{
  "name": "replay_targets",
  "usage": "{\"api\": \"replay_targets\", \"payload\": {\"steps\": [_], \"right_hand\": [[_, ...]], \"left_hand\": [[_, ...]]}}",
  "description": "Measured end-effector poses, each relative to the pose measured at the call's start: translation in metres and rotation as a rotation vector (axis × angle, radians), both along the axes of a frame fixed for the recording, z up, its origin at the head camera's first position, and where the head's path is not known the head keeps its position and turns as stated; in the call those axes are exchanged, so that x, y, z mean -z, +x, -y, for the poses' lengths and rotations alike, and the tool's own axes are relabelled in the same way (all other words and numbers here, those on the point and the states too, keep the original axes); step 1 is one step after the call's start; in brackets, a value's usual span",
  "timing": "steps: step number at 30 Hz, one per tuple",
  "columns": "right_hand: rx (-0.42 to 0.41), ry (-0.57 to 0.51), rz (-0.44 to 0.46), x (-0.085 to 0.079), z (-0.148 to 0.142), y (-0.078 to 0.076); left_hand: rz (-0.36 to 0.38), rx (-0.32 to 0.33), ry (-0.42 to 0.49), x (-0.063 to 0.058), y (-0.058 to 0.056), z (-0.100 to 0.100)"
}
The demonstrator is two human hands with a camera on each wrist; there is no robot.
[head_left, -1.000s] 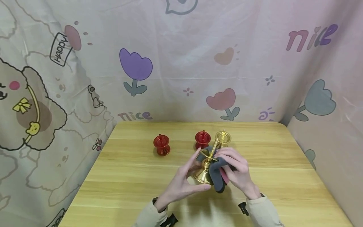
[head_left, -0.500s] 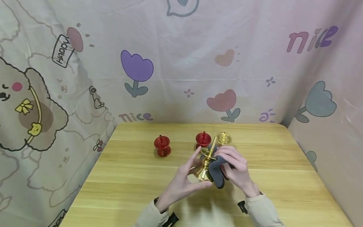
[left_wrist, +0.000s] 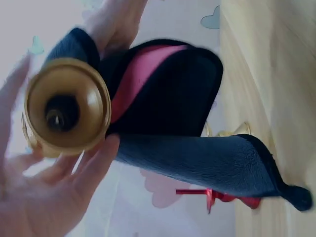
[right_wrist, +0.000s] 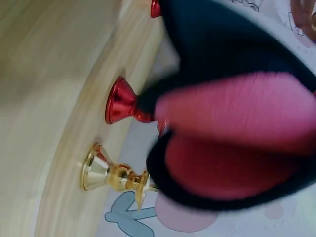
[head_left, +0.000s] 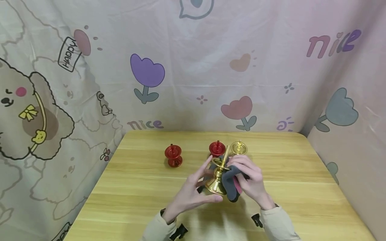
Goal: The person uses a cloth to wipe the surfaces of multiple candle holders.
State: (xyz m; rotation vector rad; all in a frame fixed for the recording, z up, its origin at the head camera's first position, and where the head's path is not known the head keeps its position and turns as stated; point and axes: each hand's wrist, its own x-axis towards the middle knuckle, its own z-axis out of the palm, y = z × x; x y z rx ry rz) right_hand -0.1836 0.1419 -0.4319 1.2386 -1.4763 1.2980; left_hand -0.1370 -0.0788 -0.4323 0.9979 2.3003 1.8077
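In the head view my left hand [head_left: 193,194] holds a shiny gold candle holder [head_left: 216,184] by its flared base, tilted above the table. The left wrist view looks into the hollow underside of that candle holder [left_wrist: 91,103], fingers around its rim. My right hand [head_left: 248,175] grips a folded grey cloth [head_left: 230,187] and presses it against the stem below the dish. Seen from the right wrist, the cloth [right_wrist: 237,113] shows a pink face and dark edging, blurred. Cloth hides part of the holder's far side and the right fingertips.
Behind the hands stand a red candle holder [head_left: 217,147] and a second gold one [head_left: 239,147]. Another red candle holder [head_left: 173,155] stands apart to the left on the wooden table [head_left: 135,194]. A patterned curtain [head_left: 187,67] hangs behind the table.
The cloth shifts slightly against the gold candle holder, its pink side showing, then hidden, then showing again. The holder stays in my left hand, its tilt slightly altered. The view drifts a little.
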Motion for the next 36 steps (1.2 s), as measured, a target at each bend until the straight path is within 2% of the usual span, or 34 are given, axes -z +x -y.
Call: {"api": "replay_targets", "payload": {"steps": [2, 4, 8, 10, 13, 15, 18, 20, 24, 27, 29, 32, 34, 36], "right_hand": [[0.019, 0.017, -0.01, -0.0005, -0.0005, 0.0004], [0.006, 0.019, -0.002, -0.0003, -0.0007, 0.0009], [-0.067, -0.028, 0.043, 0.0006, -0.0009, 0.0009], [-0.089, -0.046, 0.058, 0.0012, -0.0012, 0.0007], [-0.053, -0.03, 0.043, 0.0018, -0.0025, 0.0002], [-0.022, -0.004, 0.021, 0.0022, -0.0033, -0.0001], [0.007, 0.026, -0.002, 0.0026, -0.0036, -0.0005], [-0.008, 0.02, 0.006, 0.0013, -0.0026, 0.0006], [-0.063, -0.034, 0.047, -0.0004, -0.0001, 0.0025], [-0.083, -0.053, 0.058, 0.0004, -0.0003, 0.0019], [-0.056, -0.03, 0.038, 0.0006, -0.0017, 0.0007], [0.003, 0.024, 0.001, -0.0004, -0.0039, -0.0002], [0.036, 0.05, -0.018, -0.0018, -0.0046, -0.0004], [0.033, 0.056, -0.012, -0.0029, -0.0045, 0.0]], "left_hand": [[-0.058, -0.026, -0.002, 0.0002, 0.0011, -0.0012], [-0.067, 0.008, 0.058, 0.0008, 0.0013, -0.0011], [0.017, 0.131, 0.175, 0.0015, -0.0011, 0.0015], [0.055, 0.149, 0.155, 0.0008, -0.0017, 0.0022], [0.046, 0.097, 0.059, -0.0019, -0.001, 0.0013], [-0.003, 0.037, -0.003, -0.0039, 0.0006, -0.0003], [-0.06, -0.017, 0.0, -0.0042, 0.002, -0.0019], [-0.061, 0.015, 0.064, -0.0021, 0.0011, -0.0005], [0.036, 0.144, 0.188, 0.0016, -0.0031, 0.0032], [0.083, 0.152, 0.162, 0.0015, -0.0035, 0.0034], [0.057, 0.105, 0.093, 0.0011, -0.0022, 0.0025], [-0.056, 0.023, -0.002, 0.0016, 0.0001, -0.0003], [-0.116, -0.009, -0.007, 0.0024, 0.0007, -0.0019], [-0.137, 0.004, 0.039, 0.0038, -0.0001, -0.0023]]}}
